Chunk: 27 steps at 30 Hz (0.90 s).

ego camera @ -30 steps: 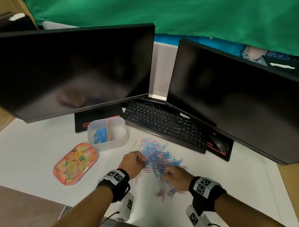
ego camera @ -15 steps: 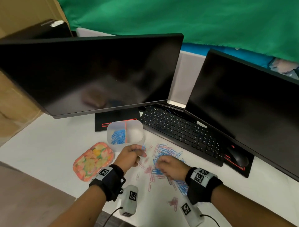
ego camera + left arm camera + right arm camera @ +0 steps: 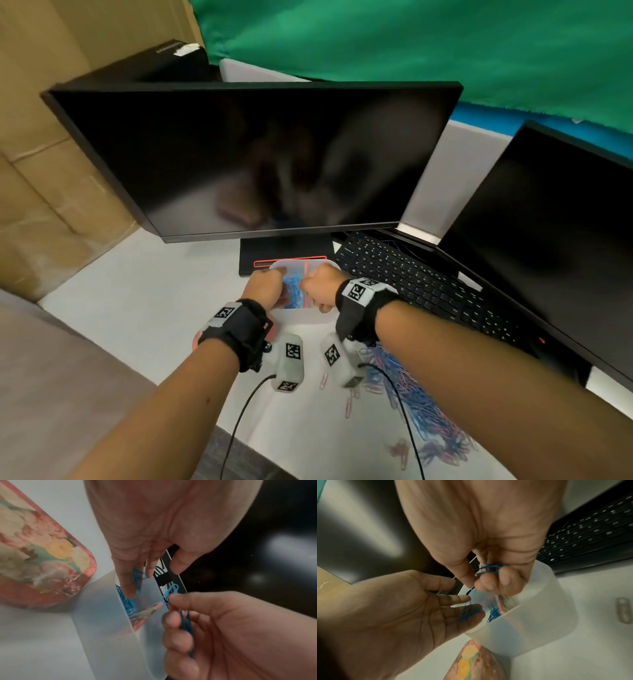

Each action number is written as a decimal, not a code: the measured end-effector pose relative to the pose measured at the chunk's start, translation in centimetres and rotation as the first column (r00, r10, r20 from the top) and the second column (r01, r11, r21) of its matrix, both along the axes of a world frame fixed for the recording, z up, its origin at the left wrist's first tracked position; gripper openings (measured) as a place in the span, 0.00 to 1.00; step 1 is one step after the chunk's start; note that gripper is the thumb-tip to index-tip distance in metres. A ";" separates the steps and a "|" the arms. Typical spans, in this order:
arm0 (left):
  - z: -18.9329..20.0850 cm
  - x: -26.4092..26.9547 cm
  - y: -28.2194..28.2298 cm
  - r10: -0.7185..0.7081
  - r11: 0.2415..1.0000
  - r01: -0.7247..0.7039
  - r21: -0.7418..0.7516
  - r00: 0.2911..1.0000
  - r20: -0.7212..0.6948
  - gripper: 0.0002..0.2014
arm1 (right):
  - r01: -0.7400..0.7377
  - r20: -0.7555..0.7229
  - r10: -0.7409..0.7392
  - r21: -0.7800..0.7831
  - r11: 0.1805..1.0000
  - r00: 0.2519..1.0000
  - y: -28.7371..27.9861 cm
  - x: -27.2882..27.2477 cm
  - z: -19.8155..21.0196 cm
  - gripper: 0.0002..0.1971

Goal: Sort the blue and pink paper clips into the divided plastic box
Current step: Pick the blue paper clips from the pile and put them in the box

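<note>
The translucent divided box [image 3: 325, 265] stands in front of the left monitor's base, with blue clips [image 3: 294, 294] in its left compartment beside the pink divider [image 3: 306, 274]. Both hands hover over it. My left hand [image 3: 145, 580] points straight fingers down into the blue side, and a few blue clips [image 3: 138, 575] lie loose between them; the same clips [image 3: 468, 613] rest on its open fingers in the right wrist view. My right hand [image 3: 481, 582] curls round a small bunch of blue clips [image 3: 488, 568]. The mixed pile of blue and pink clips [image 3: 416, 397] lies under my right forearm.
A floral lid [image 3: 42, 561] lies just left of the box. A black keyboard [image 3: 411, 274] sits to the right and two dark monitors [image 3: 260, 161] stand behind. One loose clip [image 3: 624, 609] lies right of the box. The desk edge [image 3: 191, 404] runs near my left forearm.
Both hands left the clip pile and moved back-left to the box, each carrying blue clips. The head view swung left and closer.
</note>
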State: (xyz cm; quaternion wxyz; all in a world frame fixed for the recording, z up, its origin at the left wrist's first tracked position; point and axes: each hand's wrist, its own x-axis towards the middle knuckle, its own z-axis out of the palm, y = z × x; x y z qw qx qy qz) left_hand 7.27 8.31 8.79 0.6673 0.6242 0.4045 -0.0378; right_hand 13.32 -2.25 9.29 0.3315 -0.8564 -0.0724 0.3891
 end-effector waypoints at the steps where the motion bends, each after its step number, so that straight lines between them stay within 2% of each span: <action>1: -0.1 0.1 0.1 0.012 1.000 -0.012 0.020 1.000 0.000 0.08 | 0.004 -0.005 -0.004 0.006 1.000 1.000 0.5 0.2 0.1 0.13; 5: -0.1 0.1 0.7 0.052 0.996 -0.054 0.070 0.998 0.020 0.06 | 0.157 -0.167 -0.135 0.124 0.980 0.977 1.9 0.9 0.3 0.09; 7: -0.1 0.1 0.9 0.057 0.993 -0.060 0.097 0.998 0.035 0.05 | 0.189 -0.190 -0.160 0.148 0.971 0.969 2.1 1.2 0.2 0.06; 11: -0.4 0.0 0.7 0.053 0.988 -0.062 0.139 0.996 0.070 0.07 | 0.134 -0.116 -0.113 0.196 0.971 0.987 0.9 1.5 0.1 0.16; 13: -0.5 -0.1 0.0 -0.009 0.978 -0.010 0.208 0.996 0.089 0.07 | 0.135 -0.083 -0.120 0.218 0.967 0.989 -0.5 1.4 0.4 0.13; 15: -0.5 -0.3 -1.0 -0.106 0.956 0.063 0.288 0.985 0.139 0.09 | 0.195 -0.056 -0.187 0.252 0.948 0.981 -2.5 1.3 0.6 0.09; 17: -0.6 -0.6 -2.5 -0.237 0.928 0.166 0.334 0.954 0.183 0.11 | 0.243 -0.032 -0.244 0.269 0.932 0.969 -5.2 1.0 0.5 0.10; 19: -1.3 -1.0 -4.1 -0.396 0.856 0.299 0.422 0.903 0.165 0.14 | 0.227 0.047 -0.242 0.213 0.950 0.969 -8.5 0.6 -0.1 0.11; 21: -2.6 -1.1 -5.6 -0.539 0.745 0.418 0.521 0.837 0.099 0.15 | 0.178 0.137 -0.193 0.112 0.978 0.972 -11.8 -0.2 -0.8 0.10; 25: -4.5 -1.7 -8.5 -0.724 0.531 0.619 0.578 0.686 -0.069 0.08 | 0.096 0.236 -0.079 -0.059 0.994 0.969 -17.1 -2.3 -3.2 0.10; 27: -5.4 -2.2 -9.8 -0.794 0.392 0.703 0.594 0.584 -0.167 0.08 | 0.100 0.257 -0.073 -0.096 0.990 0.964 -18.9 -3.3 -4.5 0.12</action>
